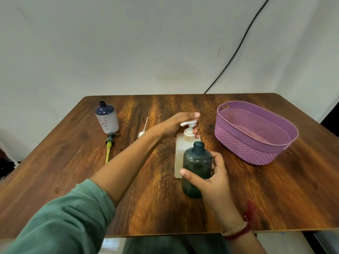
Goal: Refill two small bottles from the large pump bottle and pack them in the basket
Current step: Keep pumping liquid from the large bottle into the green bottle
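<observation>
A large translucent white pump bottle [180,153] stands at the table's middle. My left hand [176,123] reaches over its white pump head [189,123], fingers curled round the nozzle and neck. My right hand [211,178] grips a small dark teal bottle [197,167] with an open neck, held tilted just in front of the pump bottle. A second small bottle [107,118], white with a dark blue top and no cap, stands at the far left. The purple woven basket [275,149] sits at the right with nothing in it.
A grey and yellow pump cap with its tube [109,145] lies by the white bottle. A small white pump cap with a tube [143,130] lies left of my left wrist. A black cable [238,48] runs down the wall behind the wooden table [73,171].
</observation>
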Demonstrator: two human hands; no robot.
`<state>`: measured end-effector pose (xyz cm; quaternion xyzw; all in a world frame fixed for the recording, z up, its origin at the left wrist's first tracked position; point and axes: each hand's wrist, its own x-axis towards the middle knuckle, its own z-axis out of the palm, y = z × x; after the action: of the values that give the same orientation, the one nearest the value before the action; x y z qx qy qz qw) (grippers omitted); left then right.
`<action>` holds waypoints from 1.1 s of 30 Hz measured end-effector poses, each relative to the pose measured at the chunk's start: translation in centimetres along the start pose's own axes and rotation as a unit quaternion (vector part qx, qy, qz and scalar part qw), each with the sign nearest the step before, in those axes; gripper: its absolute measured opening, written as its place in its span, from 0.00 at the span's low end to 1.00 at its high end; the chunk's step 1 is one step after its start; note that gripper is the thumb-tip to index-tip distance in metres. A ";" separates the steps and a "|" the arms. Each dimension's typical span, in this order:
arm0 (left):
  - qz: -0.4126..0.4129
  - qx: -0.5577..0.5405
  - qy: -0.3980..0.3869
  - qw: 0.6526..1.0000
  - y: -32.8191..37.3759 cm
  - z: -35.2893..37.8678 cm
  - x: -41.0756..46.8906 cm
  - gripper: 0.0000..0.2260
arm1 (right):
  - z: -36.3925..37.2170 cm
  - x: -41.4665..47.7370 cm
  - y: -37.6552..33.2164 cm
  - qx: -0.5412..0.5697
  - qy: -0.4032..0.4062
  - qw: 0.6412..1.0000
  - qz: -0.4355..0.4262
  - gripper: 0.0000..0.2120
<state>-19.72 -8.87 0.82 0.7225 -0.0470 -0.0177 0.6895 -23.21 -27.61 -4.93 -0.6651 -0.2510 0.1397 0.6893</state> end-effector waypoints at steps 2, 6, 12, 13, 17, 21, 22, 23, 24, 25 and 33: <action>0.019 0.009 0.044 0.999 0.1 0.5 -0.5 0.19 | 0.2 0.2 -0.1 0.002 -0.004 1.000 0.002 0.32; 0.050 0.098 0.162 0.981 0.0 1.4 -1.4 0.23 | 0.4 0.5 0.0 0.012 -0.002 1.000 0.000 0.31; 0.143 0.148 0.394 0.896 -1.5 2.6 -2.6 0.25 | 0.6 0.4 0.5 0.026 -0.022 0.999 0.013 0.28; 0.143 0.168 0.412 0.884 -1.5 2.7 -2.7 0.26 | 0.7 0.5 0.4 0.025 -0.026 0.999 0.013 0.28; 0.103 0.181 0.400 0.892 -0.8 2.1 -2.9 0.30 | 0.9 0.9 0.2 0.018 -0.030 0.999 0.003 0.28; 0.056 0.162 0.343 0.924 0.2 0.9 -3.1 0.22 | 1.1 1.8 -0.3 0.029 -0.034 0.999 -0.007 0.30; 0.043 0.160 0.328 0.930 0.3 0.7 -3.1 0.22 | 1.1 2.1 -0.4 0.029 -0.032 0.999 -0.012 0.30; 0.027 0.150 0.320 0.935 0.6 0.5 -3.0 0.21 | 1.1 2.4 -0.5 0.026 -0.030 0.999 -0.017 0.29; 0.010 0.135 0.318 0.938 0.7 0.2 -2.9 0.20 | 1.1 2.8 -0.6 0.022 -0.028 0.999 -0.020 0.29; -0.007 0.115 0.318 0.941 0.9 0.0 -2.8 0.18 | 1.1 3.1 -0.6 0.018 -0.025 0.999 -0.023 0.28; -0.077 0.007 0.320 0.944 1.1 -1.1 -2.8 0.07 | 1.4 5.2 -1.5 -0.038 -0.024 0.997 -0.055 0.25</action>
<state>-22.48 -7.53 1.85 0.6963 0.2320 0.1622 0.6596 -19.83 -23.77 -2.66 -0.6724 -0.3089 0.1080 0.6639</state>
